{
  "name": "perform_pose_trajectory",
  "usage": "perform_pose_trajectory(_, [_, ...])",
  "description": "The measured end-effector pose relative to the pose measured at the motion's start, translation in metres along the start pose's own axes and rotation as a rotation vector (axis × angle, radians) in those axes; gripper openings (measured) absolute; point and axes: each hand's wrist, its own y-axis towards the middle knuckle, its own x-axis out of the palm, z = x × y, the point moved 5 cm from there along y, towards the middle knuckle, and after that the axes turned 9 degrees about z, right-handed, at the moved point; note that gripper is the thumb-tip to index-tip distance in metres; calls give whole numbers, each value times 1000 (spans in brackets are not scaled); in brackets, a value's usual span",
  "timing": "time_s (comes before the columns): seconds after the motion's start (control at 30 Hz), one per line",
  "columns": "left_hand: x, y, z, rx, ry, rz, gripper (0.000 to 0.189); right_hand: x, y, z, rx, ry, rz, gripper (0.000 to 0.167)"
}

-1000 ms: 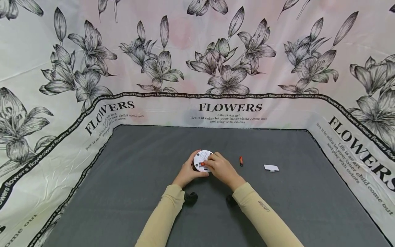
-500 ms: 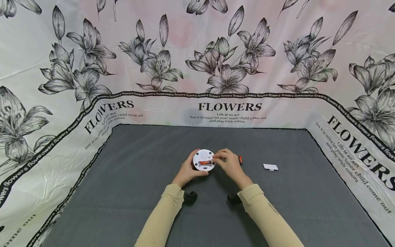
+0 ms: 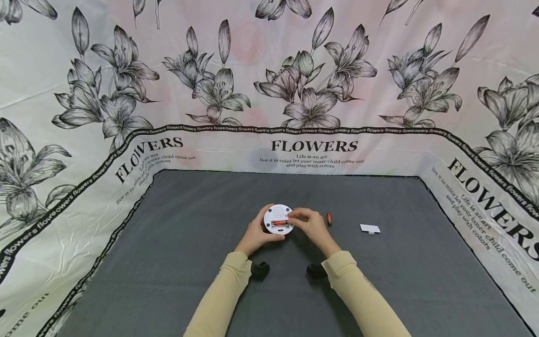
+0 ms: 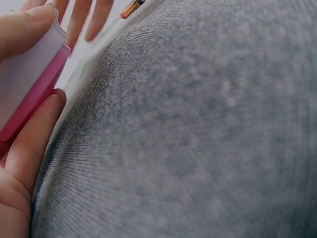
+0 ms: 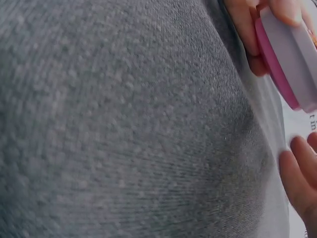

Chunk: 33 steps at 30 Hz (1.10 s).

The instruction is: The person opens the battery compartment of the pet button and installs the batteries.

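In the head view my left hand (image 3: 254, 235) grips a round white device (image 3: 278, 212) by its left edge, the underside with small holes turned up. Its pink rim (image 4: 37, 96) shows in the left wrist view, where the thumb lies over the white edge. An orange-red battery (image 3: 280, 223) lies in the device's uncovered compartment. My right hand (image 3: 316, 230) is at the device's right edge, thumb and forefinger at the end of that battery; its other fingers (image 5: 295, 176) are held out loosely in the right wrist view.
A second orange-red battery (image 3: 329, 219) lies on the grey cloth just right of my right hand. Farther right lies a white battery cover (image 3: 370, 229) with a small tab. A white flower-printed cloth (image 3: 311, 107) borders the grey surface (image 3: 210, 201).
The right hand has drawn off the compartment, uncovering the battery in it, then moved slightly left to the battery's end. The left hand and device stay in place.
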Motion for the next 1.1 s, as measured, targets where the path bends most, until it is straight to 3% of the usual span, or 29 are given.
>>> perform_pose_trajectory(0.13, [0, 0, 1, 12, -1, -2, 93, 2, -2, -6, 69, 131, -57, 20])
perform_pose_trajectory(0.23, [0, 0, 0, 14, -4, -1, 93, 5, 0, -3, 127, 147, -48, 16])
perform_pose_trajectory(0.47, [-2, 2, 0, 24, -1, 15, 93, 10, 6, -1, 182, -4, 36, 7])
perform_pose_trajectory(0.73, [0, 0, 0, -1, 22, 5, 93, 11, 5, -5, 201, -182, 115, 9])
perform_pose_trajectory(0.93, [1, 3, -6, 2, 7, 22, 93, 11, 4, -8, 160, -212, 131, 9])
perform_pose_trajectory(1.1, [3, 8, -24, -10, 14, 30, 96, 10, 0, -5, 135, -143, 116, 8])
